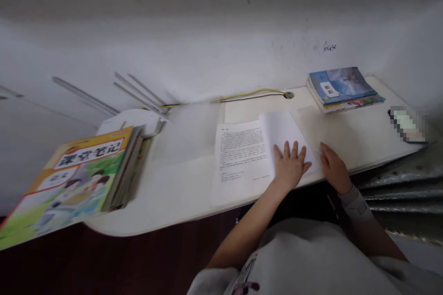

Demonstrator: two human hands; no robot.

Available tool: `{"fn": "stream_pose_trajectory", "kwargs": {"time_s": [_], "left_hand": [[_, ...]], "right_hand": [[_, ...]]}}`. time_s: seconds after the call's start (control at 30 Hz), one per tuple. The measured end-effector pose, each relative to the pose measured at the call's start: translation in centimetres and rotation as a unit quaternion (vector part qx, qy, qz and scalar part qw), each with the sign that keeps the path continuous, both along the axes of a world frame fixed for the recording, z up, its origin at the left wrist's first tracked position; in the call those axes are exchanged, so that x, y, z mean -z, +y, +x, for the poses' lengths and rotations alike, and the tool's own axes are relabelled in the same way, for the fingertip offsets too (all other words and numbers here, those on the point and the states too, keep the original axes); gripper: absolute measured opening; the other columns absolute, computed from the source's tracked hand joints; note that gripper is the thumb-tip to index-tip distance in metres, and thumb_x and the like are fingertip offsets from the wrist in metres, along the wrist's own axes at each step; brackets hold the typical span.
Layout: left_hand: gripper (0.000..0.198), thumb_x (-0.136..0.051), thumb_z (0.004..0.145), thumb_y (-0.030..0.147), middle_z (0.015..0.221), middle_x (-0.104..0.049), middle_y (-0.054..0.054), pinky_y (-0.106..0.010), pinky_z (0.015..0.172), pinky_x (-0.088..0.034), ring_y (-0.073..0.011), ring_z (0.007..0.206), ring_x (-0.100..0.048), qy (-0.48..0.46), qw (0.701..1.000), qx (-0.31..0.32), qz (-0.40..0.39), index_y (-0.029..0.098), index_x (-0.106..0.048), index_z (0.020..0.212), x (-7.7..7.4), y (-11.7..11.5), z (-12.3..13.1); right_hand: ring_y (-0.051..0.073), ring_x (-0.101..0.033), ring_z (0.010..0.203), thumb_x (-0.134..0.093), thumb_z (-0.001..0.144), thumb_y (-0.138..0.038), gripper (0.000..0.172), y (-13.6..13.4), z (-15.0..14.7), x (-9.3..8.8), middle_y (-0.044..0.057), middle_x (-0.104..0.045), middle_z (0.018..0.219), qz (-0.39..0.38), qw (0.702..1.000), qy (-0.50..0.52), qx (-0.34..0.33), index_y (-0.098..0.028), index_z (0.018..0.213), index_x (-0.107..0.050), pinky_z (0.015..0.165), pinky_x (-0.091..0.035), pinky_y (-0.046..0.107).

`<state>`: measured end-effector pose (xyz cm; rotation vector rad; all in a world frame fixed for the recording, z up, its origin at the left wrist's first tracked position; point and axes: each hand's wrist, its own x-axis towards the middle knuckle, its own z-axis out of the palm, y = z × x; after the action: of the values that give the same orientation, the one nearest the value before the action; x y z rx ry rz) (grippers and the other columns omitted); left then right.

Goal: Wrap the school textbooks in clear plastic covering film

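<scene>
An open book [238,156] lies on the white desk, a printed page on its left and a curving blank page [281,129] on its right. My left hand [290,166] presses flat on that blank page with fingers spread. Just right of the book, my right hand [335,166] is held low by the desk edge, its fingers close together. Whatever those fingers may grip is too faint to make out. A clear plastic sheet [188,131] reaches out from under the book to the left.
A stack of books [86,179] with a colourful cover stands at the left, close to the camera. At the back right lies another book pile [346,87], with a phone [404,124] nearer the right end. A yellow cable [249,93] runs along the wall into a desk hole.
</scene>
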<state>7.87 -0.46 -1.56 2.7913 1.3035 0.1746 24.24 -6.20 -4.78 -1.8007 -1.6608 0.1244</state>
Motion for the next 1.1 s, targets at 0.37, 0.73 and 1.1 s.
{"fn": "stream_pose_trajectory", "kwargs": {"time_s": [0.37,0.73,1.1], "left_hand": [[0.058,-0.033,0.092,0.052,0.148,-0.032,-0.014,-0.071,0.101,-0.014,-0.0418,0.135,-0.023,0.005,1.000,0.009,-0.011,0.022,-0.037,0.140,0.0,-0.1,1.3],[0.059,-0.031,0.093,0.050,0.149,-0.029,-0.013,-0.068,0.104,-0.015,-0.0378,0.137,-0.022,0.020,0.999,0.038,-0.015,0.019,-0.033,0.143,0.5,-0.8,1.2],[0.066,-0.030,0.092,0.054,0.151,-0.024,-0.012,-0.062,0.107,-0.017,-0.0357,0.139,-0.016,0.049,0.995,0.066,-0.055,0.014,-0.028,0.144,-0.6,-0.3,0.9]], "right_hand": [[0.022,-0.046,0.125,-0.032,0.093,-0.031,0.050,-0.2,0.4,-0.2,0.013,-0.050,0.135,0.005,1.000,-0.002,0.006,-0.016,0.140,-0.035,0.103,-0.039,0.044],[0.029,-0.039,0.129,-0.032,0.094,-0.036,0.047,0.2,0.9,0.0,0.020,-0.047,0.136,-0.053,0.980,-0.189,0.027,-0.010,0.130,-0.048,0.102,-0.031,0.049],[0.030,-0.038,0.129,-0.033,0.093,-0.037,0.048,0.2,0.9,0.2,0.021,-0.047,0.136,-0.066,0.976,-0.207,0.031,-0.009,0.129,-0.049,0.102,-0.030,0.049]]}}
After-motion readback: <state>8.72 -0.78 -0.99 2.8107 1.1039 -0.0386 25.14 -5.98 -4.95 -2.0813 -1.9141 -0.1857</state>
